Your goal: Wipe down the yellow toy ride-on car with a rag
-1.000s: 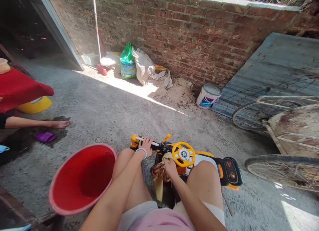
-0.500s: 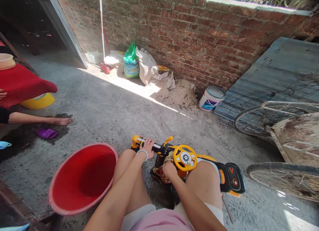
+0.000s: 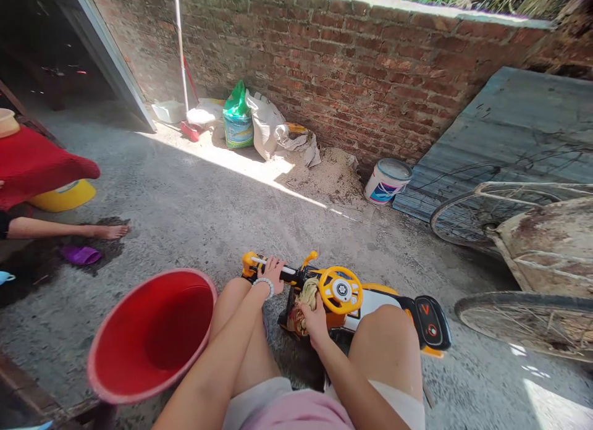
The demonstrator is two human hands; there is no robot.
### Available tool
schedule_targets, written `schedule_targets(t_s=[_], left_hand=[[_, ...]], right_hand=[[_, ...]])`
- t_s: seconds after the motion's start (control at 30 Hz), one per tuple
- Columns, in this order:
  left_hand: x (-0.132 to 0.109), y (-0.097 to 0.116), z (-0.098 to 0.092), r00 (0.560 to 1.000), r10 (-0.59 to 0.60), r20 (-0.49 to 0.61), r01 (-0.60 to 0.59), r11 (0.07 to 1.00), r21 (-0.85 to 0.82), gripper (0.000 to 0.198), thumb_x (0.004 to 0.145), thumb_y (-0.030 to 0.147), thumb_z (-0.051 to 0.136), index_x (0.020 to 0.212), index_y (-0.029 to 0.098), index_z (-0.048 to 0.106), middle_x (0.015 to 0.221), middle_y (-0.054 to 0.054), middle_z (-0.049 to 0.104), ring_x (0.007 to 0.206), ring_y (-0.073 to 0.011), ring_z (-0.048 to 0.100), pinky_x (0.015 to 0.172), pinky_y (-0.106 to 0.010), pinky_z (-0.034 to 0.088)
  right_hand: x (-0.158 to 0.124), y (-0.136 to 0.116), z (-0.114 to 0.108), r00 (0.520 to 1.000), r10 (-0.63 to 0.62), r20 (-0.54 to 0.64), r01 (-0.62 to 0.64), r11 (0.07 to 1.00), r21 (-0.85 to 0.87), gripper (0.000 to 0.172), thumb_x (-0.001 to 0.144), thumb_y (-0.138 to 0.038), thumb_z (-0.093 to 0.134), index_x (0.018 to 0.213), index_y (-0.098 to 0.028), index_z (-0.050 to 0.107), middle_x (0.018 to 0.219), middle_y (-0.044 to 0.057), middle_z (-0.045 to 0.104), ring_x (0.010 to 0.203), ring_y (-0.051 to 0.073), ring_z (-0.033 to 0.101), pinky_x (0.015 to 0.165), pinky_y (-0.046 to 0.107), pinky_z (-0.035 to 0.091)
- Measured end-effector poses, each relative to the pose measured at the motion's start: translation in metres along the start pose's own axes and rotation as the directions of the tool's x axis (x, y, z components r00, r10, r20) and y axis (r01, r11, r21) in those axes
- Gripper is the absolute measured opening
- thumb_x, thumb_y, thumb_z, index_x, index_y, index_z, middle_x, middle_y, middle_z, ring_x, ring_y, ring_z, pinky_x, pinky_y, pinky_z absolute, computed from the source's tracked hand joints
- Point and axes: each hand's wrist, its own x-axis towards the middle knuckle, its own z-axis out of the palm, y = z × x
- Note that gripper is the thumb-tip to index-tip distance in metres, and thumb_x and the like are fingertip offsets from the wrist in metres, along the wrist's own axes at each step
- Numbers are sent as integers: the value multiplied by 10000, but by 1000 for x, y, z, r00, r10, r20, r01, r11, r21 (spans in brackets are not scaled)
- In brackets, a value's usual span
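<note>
A yellow, black and white ride-on toy car (image 3: 377,301) lies across in front of my knees, its yellow steering wheel (image 3: 341,290) facing up. My left hand (image 3: 272,277), with a beaded bracelet at the wrist, grips the toy's black-and-white front part, fingers laid over it. In my right hand (image 3: 315,319) is a bunched cloth (image 3: 309,292), beige with a red patterned part, pressed against the toy just left of the steering wheel. The fingers curl round the cloth, and its underside is hidden.
A large red tub (image 3: 152,337) stands by my left knee. Another person's bare leg (image 3: 69,228) and a purple slipper (image 3: 81,255) are at left. By the brick wall are sacks, spilled grain (image 3: 328,177) and a paint bucket (image 3: 387,181). A rusty cart (image 3: 551,251) stands at right.
My right hand has shifted slightly and turned, its fingers loosening, so more of the beige cloth shows. My left hand stays on the toy. The view has moved slightly.
</note>
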Motion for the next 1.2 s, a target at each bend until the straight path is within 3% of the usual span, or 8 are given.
schedule_targets(t_s=[0.1,0.2,0.4,0.53,0.67,0.83,1.0,1.2], left_hand=[[-2,1,0,1000,1,-9,-1,1000,-1,788,865,254,562,1617,336,341,1775,-25,121,1641,-289,-45,1264,-670,187],[-2,2,1,1000,-3,-27,3,1000,2,807,846,244,571,1616,330,344,1769,-36,156,1641,-296,-32,1260,-673,202],[-1,9,1,999,-30,-16,30,999,18,785,853,245,581,1598,332,351,1770,-36,143,1638,-302,-61,1250,-698,202],[-1,10,0,999,-42,-3,43,999,9,766,862,250,580,1590,334,354,1772,-38,126,1638,-292,-72,1251,-699,192],[-3,9,0,999,-34,-7,34,999,1,774,852,255,593,1587,332,362,1769,-36,140,1639,-297,-63,1255,-689,196],[-3,9,1,999,-34,-8,34,999,-6,792,849,270,608,1595,337,352,1766,-49,155,1639,-305,-50,1255,-685,190],[-5,12,-2,999,-46,-18,46,999,-1,798,837,269,604,1595,316,359,1767,-64,153,1639,-305,-47,1248,-690,195],[-6,8,-4,1000,-22,16,23,1000,-17,796,856,291,577,1614,320,337,1770,-51,145,1640,-303,-42,1247,-669,231]], right_hand=[[5,-19,6,991,-113,67,131,899,-419,922,829,-270,612,1664,-132,246,1715,186,265,1530,341,384,1145,438,461],[11,-35,6,963,-152,224,269,639,-721,889,854,-158,514,1684,-141,195,1764,175,23,1490,346,450,1066,411,521],[26,-39,4,963,-4,271,258,322,-911,821,905,-107,434,1680,-86,162,1725,302,26,1163,306,716,926,411,592],[27,-16,-2,964,-1,268,253,333,-908,803,902,-173,523,1634,12,249,1632,362,321,1384,389,557,1029,455,543],[15,19,-30,976,38,215,188,355,-916,749,862,-156,543,1583,-17,394,1439,349,570,1270,410,636,990,486,556],[7,26,-42,967,10,255,229,403,-886,755,888,-128,465,1624,-37,325,1555,319,476,1316,373,621,1019,470,554],[16,3,-15,923,-114,368,376,483,-791,768,932,-156,387,1649,26,180,1718,274,173,1577,313,297,1130,395,481],[19,22,-26,955,-40,293,266,548,-793,881,862,-112,441,1668,-11,103,1688,270,280,1545,327,363,1196,446,402]])
